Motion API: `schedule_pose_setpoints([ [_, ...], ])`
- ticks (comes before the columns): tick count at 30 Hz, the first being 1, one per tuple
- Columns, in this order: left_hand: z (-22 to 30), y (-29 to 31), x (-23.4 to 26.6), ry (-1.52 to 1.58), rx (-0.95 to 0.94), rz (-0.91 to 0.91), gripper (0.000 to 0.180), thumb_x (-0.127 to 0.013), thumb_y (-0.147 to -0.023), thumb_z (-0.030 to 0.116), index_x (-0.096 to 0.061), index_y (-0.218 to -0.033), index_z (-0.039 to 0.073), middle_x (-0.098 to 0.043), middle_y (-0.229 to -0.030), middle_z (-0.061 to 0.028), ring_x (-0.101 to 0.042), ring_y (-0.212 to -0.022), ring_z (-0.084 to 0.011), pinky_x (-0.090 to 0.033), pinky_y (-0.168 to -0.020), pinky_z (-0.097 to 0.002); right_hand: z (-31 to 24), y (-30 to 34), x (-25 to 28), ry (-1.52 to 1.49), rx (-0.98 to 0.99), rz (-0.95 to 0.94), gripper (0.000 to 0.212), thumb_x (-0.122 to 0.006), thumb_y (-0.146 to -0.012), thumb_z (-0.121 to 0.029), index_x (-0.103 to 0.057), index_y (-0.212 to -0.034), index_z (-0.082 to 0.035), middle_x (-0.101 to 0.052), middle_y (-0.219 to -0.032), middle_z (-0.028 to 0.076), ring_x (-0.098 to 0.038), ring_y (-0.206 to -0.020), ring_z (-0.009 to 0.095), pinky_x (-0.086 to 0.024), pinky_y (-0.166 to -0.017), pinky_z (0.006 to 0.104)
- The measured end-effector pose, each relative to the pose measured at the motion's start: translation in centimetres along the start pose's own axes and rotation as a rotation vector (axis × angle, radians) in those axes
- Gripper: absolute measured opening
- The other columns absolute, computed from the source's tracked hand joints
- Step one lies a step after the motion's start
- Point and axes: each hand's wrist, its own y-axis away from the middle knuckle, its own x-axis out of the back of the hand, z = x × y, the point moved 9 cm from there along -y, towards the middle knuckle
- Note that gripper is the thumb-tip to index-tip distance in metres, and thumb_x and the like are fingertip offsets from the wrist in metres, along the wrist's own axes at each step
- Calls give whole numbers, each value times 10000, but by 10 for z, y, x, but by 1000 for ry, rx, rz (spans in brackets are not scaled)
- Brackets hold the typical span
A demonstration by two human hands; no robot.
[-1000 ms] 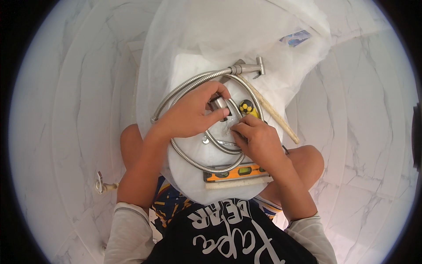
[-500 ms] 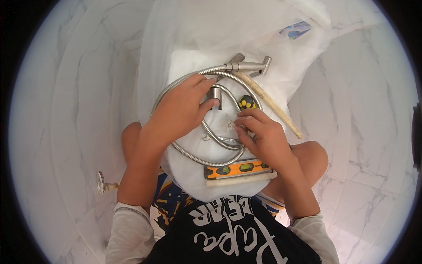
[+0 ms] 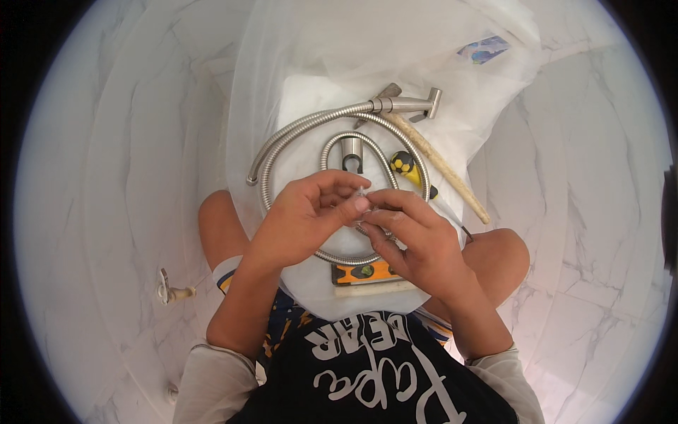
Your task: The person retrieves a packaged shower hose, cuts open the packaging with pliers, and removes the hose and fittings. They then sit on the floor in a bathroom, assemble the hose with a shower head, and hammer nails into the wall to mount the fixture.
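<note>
Both hands meet over the near part of a coiled metal hose (image 3: 265, 180). My left hand (image 3: 304, 219) pinches a small clear plastic packet (image 3: 362, 191) between thumb and fingers. From the other side, the fingertips of my right hand (image 3: 418, 233) close on the same packet; its contents are too small to make out. Just beyond the hands lies a metal holder (image 3: 352, 150) with a C-shaped clip, inside the coil. A metal spray head (image 3: 409, 105) is joined to the hose at the upper right. Part of the hose is hidden under my hands.
A hammer (image 3: 439, 161) with a wooden handle lies along the right side. Near it is a yellow-and-black screwdriver (image 3: 405, 167). An orange spirit level (image 3: 353, 274) rests near my lap. White plastic sheeting (image 3: 311, 42) covers the work surface. A metal fitting (image 3: 173, 292) projects at left.
My left hand has left the hose and holder and come nearer, meeting my right hand at the packet. My right hand has shifted slightly nearer and left. The hose's free end now shows.
</note>
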Motion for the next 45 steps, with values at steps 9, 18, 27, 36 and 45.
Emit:
schedule_pose_setpoints([
  [9,-2,4,6,40,-52,34,330,-738,-1034,137,-663,-1319,-10,-722,-1044,-57,-688,-925,-103,-570,-807,-282,48,11,-17,-780,-436,49,265,-740,-956,49,-727,-1213,-15,-710,-1263,139,-712,-1066,163,-595,-914,296],
  [18,20,17,-9,-255,-316,126,353,-784,-1001,206,-679,-1291,33,-735,-1111,-81,-727,-933,-166,-596,-845,-303,37,15,2,-376,-337,5,163,-741,-965,0,-747,-1128,0,-754,-1115,124,-727,-965,185,-577,-845,305],
  [27,36,-16,-38,-166,-188,37,230,-751,-1014,207,-746,-1114,0,-770,-868,-59,-706,-782,-94,-556,-699,-254,31,3,43,-404,-433,113,153,-765,-972,-38,-718,-1111,3,-752,-954,82,-672,-818,141,-563,-769,306],
  [36,63,-47,-26,-75,-192,257,247,-684,-1064,236,-718,-1078,-9,-700,-808,-15,-579,-636,-52,-466,-580,-222,17,-57,64,-9,41,168,144,-774,-934,-6,-668,-1029,-27,-723,-1003,83,-691,-833,221,-565,-714,345],
  [45,47,-43,-13,91,-266,456,280,-679,-1082,332,-696,-1147,60,-681,-959,10,-545,-753,-59,-437,-626,-209,46,-46,42,-330,112,-45,153,-785,-888,31,-651,-954,-1,-683,-1308,123,-694,-962,213,-576,-876,351],
])
